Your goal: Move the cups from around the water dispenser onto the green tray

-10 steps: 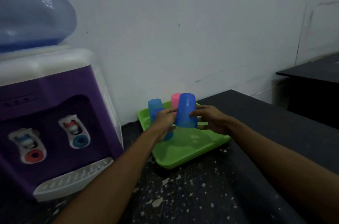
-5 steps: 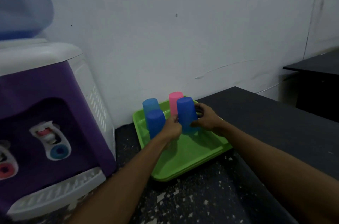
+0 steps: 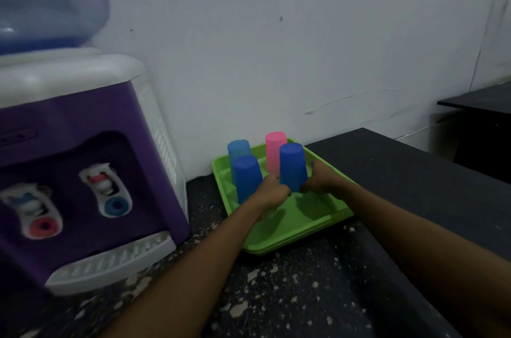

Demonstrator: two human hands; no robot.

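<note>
Dark speckled counter [image 3: 290, 296]: water dispenser [image 3: 83, 171] left, green tray [image 3: 290, 232] beside.

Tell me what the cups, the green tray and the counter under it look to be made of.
The four upside-down cups, such as the dark blue cup and the pink cup, look like matte, slightly translucent plastic: saturated even colour, soft glow. The green tray looks like moulded plastic with a smooth, faintly glossy raised rim. The counter looks like dark speckled stone or terrazzo, judging by the pale flecks; the blur leaves it open.

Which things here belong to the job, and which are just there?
Job: green tray; dark blue cup between left hand and right hand; second dark blue cup; light blue cup; pink cup; dispenser.
Not: side table; wall.
</note>
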